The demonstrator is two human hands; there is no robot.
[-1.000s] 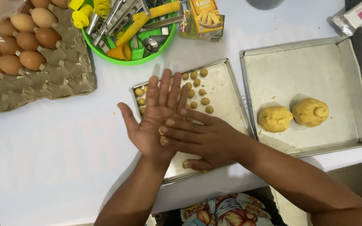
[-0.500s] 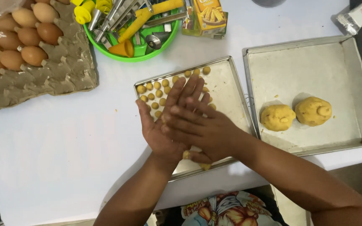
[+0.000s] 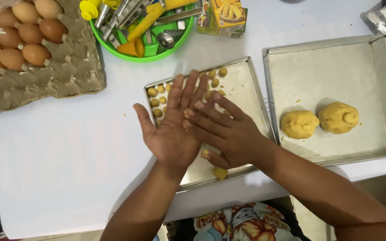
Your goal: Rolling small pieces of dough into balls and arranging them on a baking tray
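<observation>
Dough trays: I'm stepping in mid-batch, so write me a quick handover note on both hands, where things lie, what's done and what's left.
Left hand: open, palm up, over the smaller tray.
Right hand: flat across the left palm, fingers pressed on it; whatever lies between is hidden.
Done: small dough balls sit in rows at that tray's far-left corner.
Loose: one dough scrap at that tray's near edge.
Left: two big dough lumps wait in the larger tray, and most of the smaller tray is bare.

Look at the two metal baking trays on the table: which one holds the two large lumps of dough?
The right-hand tray, beside the person's right forearm. The tray under the hands holds only small dough balls.
</observation>
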